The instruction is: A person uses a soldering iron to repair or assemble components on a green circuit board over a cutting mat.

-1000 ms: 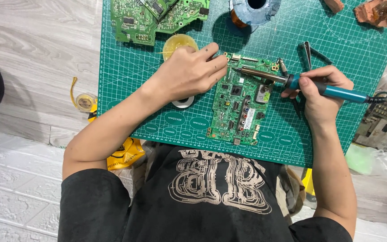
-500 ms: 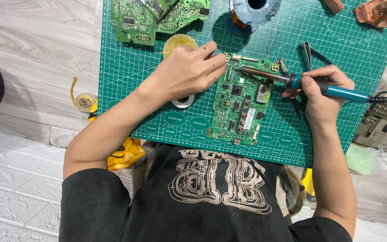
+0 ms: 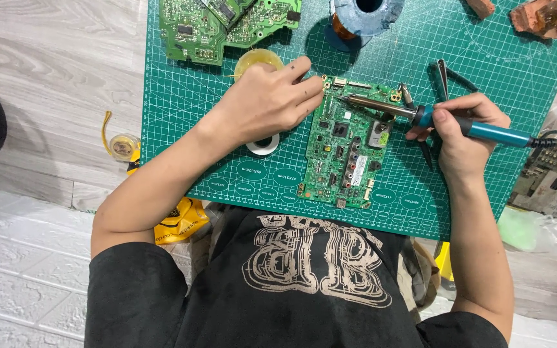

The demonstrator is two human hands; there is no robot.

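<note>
A green circuit board [image 3: 348, 151] lies on a green cutting mat [image 3: 420, 193] in front of me. My right hand [image 3: 462, 132] grips a blue-handled soldering iron [image 3: 485, 131], whose metal tip reaches over the board's upper left corner. My left hand [image 3: 265, 103] rests on the mat at the board's left edge, fingers curled toward that corner, seemingly pinching thin solder wire, which is too fine to make out. A small spool [image 3: 264, 143] sits partly under that hand.
More green circuit boards [image 3: 227, 22] lie at the mat's top left, next to a small yellow flux tin [image 3: 256, 61]. A soldering stand [image 3: 365, 14] is at the top. Black tweezers [image 3: 443, 74] lie by my right hand. Another board [image 3: 549, 180] sits far right.
</note>
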